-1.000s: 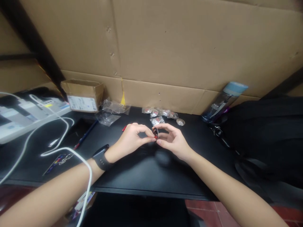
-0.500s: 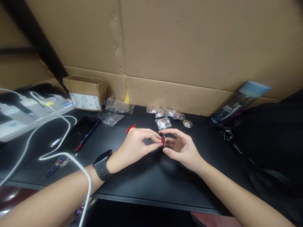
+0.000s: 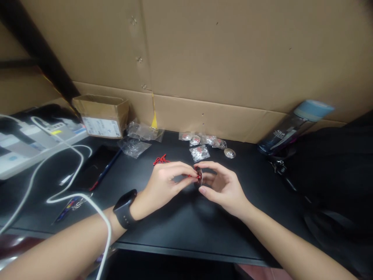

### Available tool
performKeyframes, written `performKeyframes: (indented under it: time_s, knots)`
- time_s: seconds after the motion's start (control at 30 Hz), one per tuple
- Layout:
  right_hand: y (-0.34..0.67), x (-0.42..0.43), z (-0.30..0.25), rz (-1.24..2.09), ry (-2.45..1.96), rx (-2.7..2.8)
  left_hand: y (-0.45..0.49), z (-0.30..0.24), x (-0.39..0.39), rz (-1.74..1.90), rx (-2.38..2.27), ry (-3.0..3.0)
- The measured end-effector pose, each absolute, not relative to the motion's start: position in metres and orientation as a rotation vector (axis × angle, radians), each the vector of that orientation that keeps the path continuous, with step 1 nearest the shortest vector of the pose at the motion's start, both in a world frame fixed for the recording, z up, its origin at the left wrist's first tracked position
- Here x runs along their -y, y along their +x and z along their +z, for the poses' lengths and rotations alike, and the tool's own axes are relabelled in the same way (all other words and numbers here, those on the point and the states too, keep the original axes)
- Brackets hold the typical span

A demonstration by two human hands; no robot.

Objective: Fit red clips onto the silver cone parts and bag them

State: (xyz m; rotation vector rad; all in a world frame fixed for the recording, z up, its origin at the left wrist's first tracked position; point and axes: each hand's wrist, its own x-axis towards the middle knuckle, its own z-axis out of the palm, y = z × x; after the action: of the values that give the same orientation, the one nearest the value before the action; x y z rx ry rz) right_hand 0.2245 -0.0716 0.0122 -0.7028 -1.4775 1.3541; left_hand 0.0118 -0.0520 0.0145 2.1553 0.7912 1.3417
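Note:
Both hands meet over the middle of the black desk (image 3: 180,229). My left hand (image 3: 164,184), with a black watch on its wrist, pinches a small round disc with red parts (image 3: 198,175) between thumb and fingertips. My right hand (image 3: 223,186) cups the same disc from the right, thumb and forefinger closed round its rim. A red cord piece (image 3: 161,159) lies on the desk just behind my left hand. Several small clear bags with similar discs (image 3: 199,146) and one bare round disc (image 3: 229,153) lie farther back.
A cardboard wall (image 3: 233,70) closes off the back. A small cardboard box (image 3: 100,115) and empty clear bags (image 3: 136,140) sit at back left. White cables (image 3: 67,182), a pen (image 3: 105,171) and a lanyard lie on the left. A blue bottle (image 3: 291,128) and a black bag (image 3: 335,175) are on the right.
The view shifted slightly; both hands stay together on the small disc, sliding a little toward me, and the red cord behind my left hand shows more fully.

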Motion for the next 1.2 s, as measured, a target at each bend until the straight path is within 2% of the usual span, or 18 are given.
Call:
performKeyframes:
  time_s: [0.5,0.8,1.2]
  knots:
    - [0.221,0.074,0.012,1.318,-0.706,1.472,0.016,0.006,0.055,1.434,-0.838,2.201]
    - [0.222,0.075,0.01,1.312,-0.739,1.455,0.016,0.012,0.056,1.3,-0.896,2.238]
    - [0.225,0.074,-0.001,0.858,-0.803,1.714,0.024,0.005,0.047,1.137,-0.883,1.568]
